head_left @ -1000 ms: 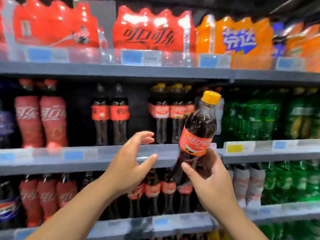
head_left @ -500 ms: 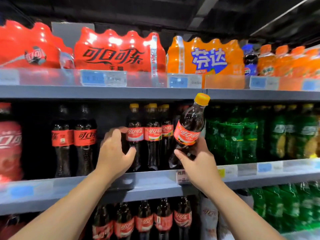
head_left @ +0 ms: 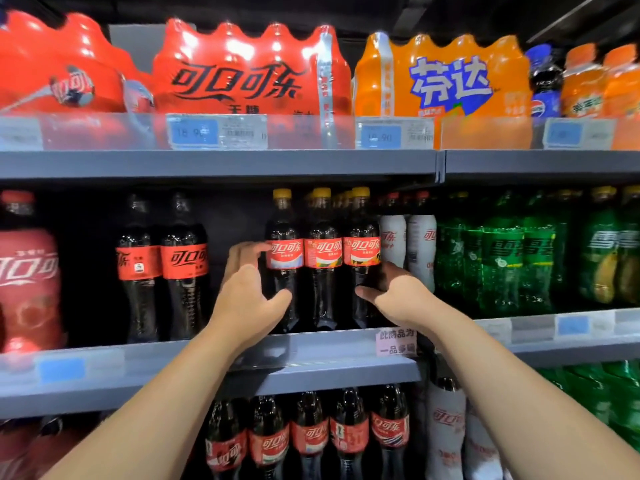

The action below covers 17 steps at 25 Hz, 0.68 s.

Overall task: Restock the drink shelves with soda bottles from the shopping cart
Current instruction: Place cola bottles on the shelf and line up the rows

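On the middle shelf (head_left: pixel 311 344), at the right end of a front row of three, stands the yellow-capped cola bottle (head_left: pixel 362 251). It is upright, full of dark cola, its red label facing out and its base on the shelf board. The right hand (head_left: pixel 398 296) is wrapped round the bottle's lower body, thumb across the front and fingers going behind, so the bottle looks set down but not yet let go. Touching it on the left is the middle bottle (head_left: pixel 322 254), then the leftmost bottle (head_left: pixel 284 254). Both have the same yellow cap and red label, and more yellow caps show behind them. The left hand (head_left: pixel 246 299) is spread rather than gripping. Its fingers lie fairly straight against the left edge of the leftmost bottle's label and its thumb reaches across the bottle's waist, apparently to steady the row. This one bottle seems nearly shelved, with only the release left. The shopping cart is out of view, so how many bottles remain cannot be told. A dark gap lies left of the row, before two black-capped cola bottles (head_left: pixel 183 261), and looks like room for more. White-sleeved bottles (head_left: pixel 420 244) and green bottles (head_left: pixel 502 258) stand to the right. Red multipacks (head_left: pixel 249 74) and an orange multipack (head_left: pixel 446 77) sit on the shelf above.
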Available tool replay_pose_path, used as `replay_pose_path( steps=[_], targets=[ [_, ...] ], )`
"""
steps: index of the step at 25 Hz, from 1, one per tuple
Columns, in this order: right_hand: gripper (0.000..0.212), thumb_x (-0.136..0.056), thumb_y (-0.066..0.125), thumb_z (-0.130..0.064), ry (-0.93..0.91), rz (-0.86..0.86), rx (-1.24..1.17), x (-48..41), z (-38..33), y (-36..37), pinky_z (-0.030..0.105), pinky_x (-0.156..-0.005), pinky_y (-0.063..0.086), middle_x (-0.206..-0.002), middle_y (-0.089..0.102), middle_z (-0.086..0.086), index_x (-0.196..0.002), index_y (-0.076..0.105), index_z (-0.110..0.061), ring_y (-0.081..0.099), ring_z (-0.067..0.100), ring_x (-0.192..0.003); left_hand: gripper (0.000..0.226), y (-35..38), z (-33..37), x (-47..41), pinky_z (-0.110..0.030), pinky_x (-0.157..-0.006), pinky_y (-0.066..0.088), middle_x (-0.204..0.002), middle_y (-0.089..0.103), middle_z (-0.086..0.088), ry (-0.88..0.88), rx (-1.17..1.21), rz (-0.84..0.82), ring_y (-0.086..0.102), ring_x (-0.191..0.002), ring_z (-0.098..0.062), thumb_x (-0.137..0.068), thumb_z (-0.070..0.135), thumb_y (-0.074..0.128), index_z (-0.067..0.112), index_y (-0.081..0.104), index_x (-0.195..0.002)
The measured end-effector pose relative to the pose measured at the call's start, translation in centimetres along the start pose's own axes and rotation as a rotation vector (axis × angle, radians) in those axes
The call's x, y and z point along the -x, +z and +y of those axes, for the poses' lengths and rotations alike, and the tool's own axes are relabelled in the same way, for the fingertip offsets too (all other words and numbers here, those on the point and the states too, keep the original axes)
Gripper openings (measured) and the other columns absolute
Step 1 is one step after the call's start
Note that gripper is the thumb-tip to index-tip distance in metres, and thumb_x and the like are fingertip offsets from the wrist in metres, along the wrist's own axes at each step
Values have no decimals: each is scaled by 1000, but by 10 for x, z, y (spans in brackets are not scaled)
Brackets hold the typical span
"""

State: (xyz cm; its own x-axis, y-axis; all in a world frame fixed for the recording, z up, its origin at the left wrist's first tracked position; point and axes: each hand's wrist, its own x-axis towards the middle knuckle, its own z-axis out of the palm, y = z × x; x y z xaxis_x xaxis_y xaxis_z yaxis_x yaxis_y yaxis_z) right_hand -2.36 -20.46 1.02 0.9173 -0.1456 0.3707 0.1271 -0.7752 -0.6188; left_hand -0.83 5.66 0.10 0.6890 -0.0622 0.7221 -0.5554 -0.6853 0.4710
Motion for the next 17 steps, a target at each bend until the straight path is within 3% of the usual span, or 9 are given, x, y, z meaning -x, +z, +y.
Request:
replay_pose_path(
  steps=[3, 6, 8, 10, 11, 14, 15, 17],
  targets=[
    [69, -93, 68, -48, 20, -55, -4, -6, 2, 1, 42, -108, 46, -148, 54, 8, -148, 40, -17, 54, 31, -132, 35, 2, 0, -1, -27, -49, 31, -75, 50, 4, -83, -28, -7, 46, -58, -10, -80, 34, 72, 19, 41, -76],
    [73, -94, 66, -49, 21, -65, 22, -4, 1, 0, 41, -111, 43, -154, 48, 8, -153, 36, -18, 50, 31, -136, 32, 6, -5, -4, -22, -44, 32, -67, 50, 5, -98, -50, -1, 47, -51, -7, -78, 33, 74, 17, 46, -76],
    [71, -94, 66, -47, 20, -84, 41, -1, -2, -3, 37, -105, 44, -153, 49, 7, -152, 37, -18, 50, 30, -135, 30, 7, -9, -7, -18, -50, 42, -84, 58, 5, -84, -9, -14, 56, -57, -3, -77, 27, 75, 14, 54, -94],
    [71, -94, 67, -47, 48, -124, 58, 4, -4, -6, 33, -94, 46, -143, 56, 8, -150, 39, -15, 56, 29, -125, 56, 7, -12, -9, -17, -69, 46, -117, 51, 10, -31, 86, -27, 61, -84, 2, -77, 18, 77, 31, 43, -120],
    [73, -93, 67, -49, 54, -106, 75, 9, -5, -7, 32, -87, 47, -133, 60, 9, -149, 38, -13, 59, 29, -116, 65, 7, -12, -10, -15, -73, 44, -123, 49, 11, -20, 117, -31, 60, -93, 3, -77, 16, 77, 39, 37, -122],
    [52, -90, 71, -42, -89, 250, 0, 32, -6, 2, 25, -69, 41, -109, 62, 2, -129, 50, -14, 60, 22, -97, 64, 7, -12, -9, -14, -76, 43, -122, 56, 9, -6, 144, 12, 60, -98, 2, -76, 18, 76, 42, 35, -119],
    [37, -90, 71, -36, -170, 350, -122, 44, -9, 6, 17, -70, 43, -108, 62, -6, -120, 55, -20, 60, 12, -99, 59, 7, -11, -8, -15, -78, 45, -120, 57, 8, 5, 144, 43, 61, -99, 3, -76, 20, 75, 39, 39, -119],
    [29, -90, 72, -24, -292, 373, -363, 67, -18, 15, 4, -84, 44, -114, 63, -21, -115, 60, -33, 58, -9, -108, 44, 2, -4, -4, -26, -86, 53, -115, 60, 5, 10, 162, 110, 62, -101, -4, -77, 23, 71, 27, 51, -115]
  ],
)
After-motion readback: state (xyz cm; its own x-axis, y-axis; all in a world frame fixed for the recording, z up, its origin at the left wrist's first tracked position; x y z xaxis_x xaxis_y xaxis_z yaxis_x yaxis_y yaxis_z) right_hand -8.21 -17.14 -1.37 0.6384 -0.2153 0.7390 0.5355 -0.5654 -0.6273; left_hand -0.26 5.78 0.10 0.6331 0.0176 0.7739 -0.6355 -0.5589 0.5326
